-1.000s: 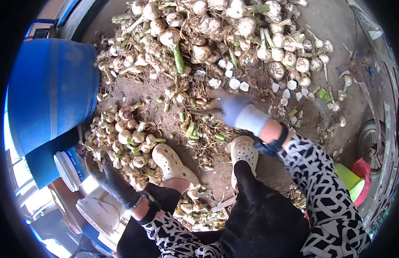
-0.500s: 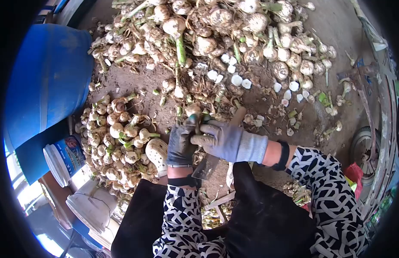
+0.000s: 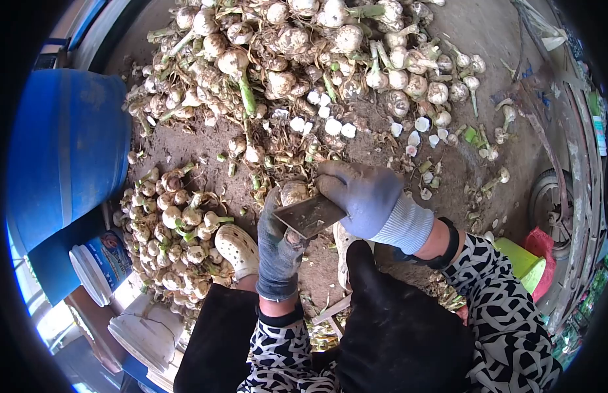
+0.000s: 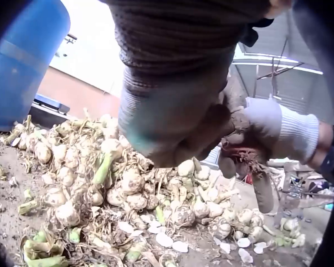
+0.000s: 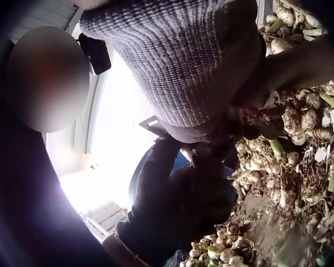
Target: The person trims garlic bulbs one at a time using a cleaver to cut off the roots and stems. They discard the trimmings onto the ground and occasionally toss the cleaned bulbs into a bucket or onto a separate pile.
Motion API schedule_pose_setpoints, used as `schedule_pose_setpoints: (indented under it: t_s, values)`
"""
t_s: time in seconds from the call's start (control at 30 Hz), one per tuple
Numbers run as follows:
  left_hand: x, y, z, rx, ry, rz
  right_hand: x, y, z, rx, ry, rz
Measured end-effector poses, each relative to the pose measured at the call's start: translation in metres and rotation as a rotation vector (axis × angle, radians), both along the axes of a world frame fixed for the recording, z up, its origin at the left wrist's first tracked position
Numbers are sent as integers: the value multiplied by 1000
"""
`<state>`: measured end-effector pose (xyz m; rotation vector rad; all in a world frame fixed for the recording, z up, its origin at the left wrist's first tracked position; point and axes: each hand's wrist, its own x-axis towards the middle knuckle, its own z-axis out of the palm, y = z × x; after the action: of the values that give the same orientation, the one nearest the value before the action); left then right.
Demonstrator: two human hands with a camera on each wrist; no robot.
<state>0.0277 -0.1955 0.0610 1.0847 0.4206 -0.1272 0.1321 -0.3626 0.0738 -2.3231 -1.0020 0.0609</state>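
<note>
In the head view my gloved left hand [image 3: 278,249] holds a garlic bulb [image 3: 294,192] up over the floor, fingers around its side. My right hand [image 3: 366,196], in a pale glove, grips a knife with a broad square-ended blade [image 3: 310,216]. The blade lies across the near side of the bulb and overlaps the left thumb in this view. A brown handle [image 5: 303,67] sticks out beyond the right hand in the right wrist view. Dark roots [image 4: 247,158] show by the right fingers in the left wrist view.
A large pile of untrimmed garlic [image 3: 284,46] spreads ahead, with white cut slices [image 3: 333,126] before it. Trimmed-looking bulbs [image 3: 173,229] are heaped at left, near a blue barrel [image 3: 68,150] and white buckets [image 3: 143,340]. A wheel [image 3: 550,203] stands at right.
The left hand has come from the left-hand heap to the middle and now holds a bulb. The right hand has drawn back from the debris to meet it, and the blade has swung up across the bulb.
</note>
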Motion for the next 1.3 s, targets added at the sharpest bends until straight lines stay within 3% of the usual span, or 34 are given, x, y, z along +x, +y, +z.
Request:
schedule_pose_setpoints:
  t_s: [0.07,0.1,0.13,0.2,0.23,0.3,0.33,0.37,0.4,0.47,0.5,0.53,0.6,0.63,0.7,0.73,0.8,0.83,0.93,0.97,1.0,1.03,1.07,1.1,1.13,1.17,1.2,1.23,1.27,1.3]
  values:
    - [-3,1,-8,545,1,-91,-2,-1,-1,40,53,18]
    - [-3,-6,-10,616,-32,-43,-2,-3,0,37,55,13]
    - [-4,-8,-10,612,-29,-47,-2,-4,3,-22,106,18]
    - [-7,-11,-8,290,-33,33,-1,-6,-2,-83,159,24]
    - [-5,-13,-6,288,-27,27,-2,-7,-11,-130,201,13]
    - [6,-26,9,-39,48,120,4,-9,-45,-177,246,-9]
    - [8,-35,27,-106,87,103,16,-13,-76,-331,374,-68]
    - [-3,-30,27,-11,39,-15,13,-13,-81,-484,526,-119]
    - [-8,-24,19,88,-28,-105,5,-17,-82,-482,529,-103]
    - [4,-17,4,82,-77,-40,-6,-22,-34,419,1132,-266]
    - [5,-3,1,-9,79,-142,-3,-22,-16,409,1371,-300]
    - [6,4,-14,719,-33,-329,-6,-22,-19,316,1189,-285]
    - [24,-5,12,1309,-413,-302,-14,-19,-29,498,1207,-251]
    - [24,-6,20,1312,-413,-303,-14,-18,-28,501,1208,-250]
    - [22,-7,28,960,19,-383,-7,-15,-26,475,1044,-215]
    - [17,-9,24,965,19,-380,-9,-14,-29,478,1043,-210]
    - [8,-13,10,114,-34,-27,-12,-14,-40,473,776,-95]
    - [7,-12,12,-9,-20,4,-10,-17,-34,473,771,-93]
    - [2,-19,3,83,-45,37,0,-29,-9,433,485,-114]
    - [2,-21,2,31,-196,17,-2,-31,-19,413,560,-88]
    - [1,-20,6,31,-197,17,-3,-33,-29,146,613,-34]
    - [1,-15,11,134,-349,8,-2,-33,-58,-244,854,-4]
    - [1,-7,15,243,-502,5,-4,-41,-85,-445,826,29]
    - [1,14,21,347,-527,75,-16,-54,-132,-404,793,-40]
    - [6,42,34,526,-452,193,-18,-66,-137,-266,820,-181]
    - [0,67,57,490,-123,551,-24,-68,-140,-125,863,-321]
    - [-9,112,49,686,-207,646,-15,-61,-100,-100,1117,-476]
    - [-27,156,40,794,-288,707,-14,-60,-106,-136,1108,-492]
    - [-41,201,20,906,-92,827,-10,-62,-113,-174,1089,-509]
    - [-27,195,17,957,85,840,-7,-58,-115,-171,1086,-504]
